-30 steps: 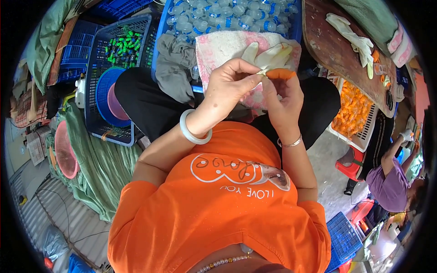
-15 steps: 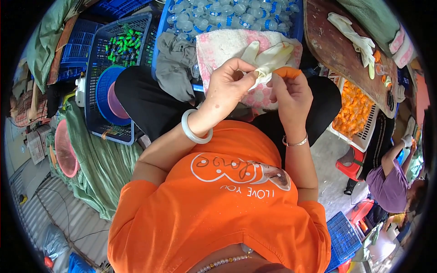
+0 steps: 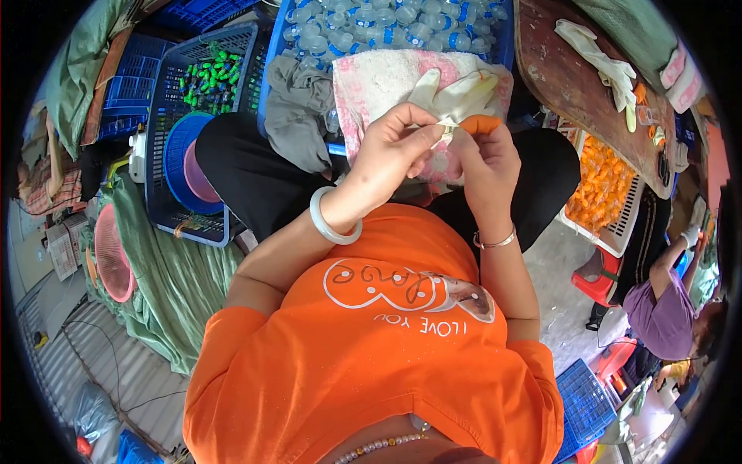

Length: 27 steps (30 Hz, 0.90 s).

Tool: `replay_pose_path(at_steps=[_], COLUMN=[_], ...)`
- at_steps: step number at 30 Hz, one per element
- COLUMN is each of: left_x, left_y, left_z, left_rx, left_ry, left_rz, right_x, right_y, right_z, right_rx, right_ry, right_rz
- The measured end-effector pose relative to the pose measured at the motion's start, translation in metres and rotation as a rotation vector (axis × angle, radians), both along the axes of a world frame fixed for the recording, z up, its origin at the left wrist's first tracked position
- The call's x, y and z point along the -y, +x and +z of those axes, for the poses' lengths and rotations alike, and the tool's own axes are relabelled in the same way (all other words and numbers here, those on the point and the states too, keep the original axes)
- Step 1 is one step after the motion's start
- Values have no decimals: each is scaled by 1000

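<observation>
Left hand (image 3: 390,147), right hand (image 3: 488,155) pinching pale glove (image 3: 466,94); white lettering (image 3: 422,325) on orange shirt (image 3: 371,367)

The held glove (image 3: 466,95) looks like thin, matt rubber; the towel (image 3: 367,87) is rough, fluffy cloth; the counter (image 3: 560,89), scuffed wood; the blue-banded pieces (image 3: 385,15), glossy, translucent plastic.

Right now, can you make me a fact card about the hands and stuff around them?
Left hand: pinching a white glove's near end
Right hand: at the same end, grip unclear; orange covering on a finger
Under glove: pink-and-white towel
Beyond towel: blue bin of clear containers
Right side: orange pieces in white crate
</observation>
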<state>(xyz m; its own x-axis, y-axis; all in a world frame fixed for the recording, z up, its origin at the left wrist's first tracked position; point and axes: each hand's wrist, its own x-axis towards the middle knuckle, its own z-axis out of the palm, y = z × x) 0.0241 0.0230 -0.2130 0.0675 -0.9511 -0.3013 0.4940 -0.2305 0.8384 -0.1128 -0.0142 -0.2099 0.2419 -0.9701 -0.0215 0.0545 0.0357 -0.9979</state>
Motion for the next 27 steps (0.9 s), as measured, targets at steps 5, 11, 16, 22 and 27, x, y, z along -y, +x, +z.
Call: replay_pose_path(at_steps=[5, 11, 16, 22, 27], left_x=[6, 10, 6, 8, 15], left_y=[8, 14, 12, -1, 2], left_z=[-1, 5, 6, -8, -7], left_rx=[-583, -808, -296, 500, 147], left_ry=[96, 170, 56, -195, -27], left_rz=[-35, -35, -106, 87, 10], right_x=[-4, -7, -8, -6, -6], right_y=[-1, 2, 5, 13, 8], right_z=[2, -3, 0, -12, -6], right_rx=[64, 110, 95, -22, -279], right_ry=[192, 187, 107, -174, -468], right_rz=[48, 82, 19, -27, 8])
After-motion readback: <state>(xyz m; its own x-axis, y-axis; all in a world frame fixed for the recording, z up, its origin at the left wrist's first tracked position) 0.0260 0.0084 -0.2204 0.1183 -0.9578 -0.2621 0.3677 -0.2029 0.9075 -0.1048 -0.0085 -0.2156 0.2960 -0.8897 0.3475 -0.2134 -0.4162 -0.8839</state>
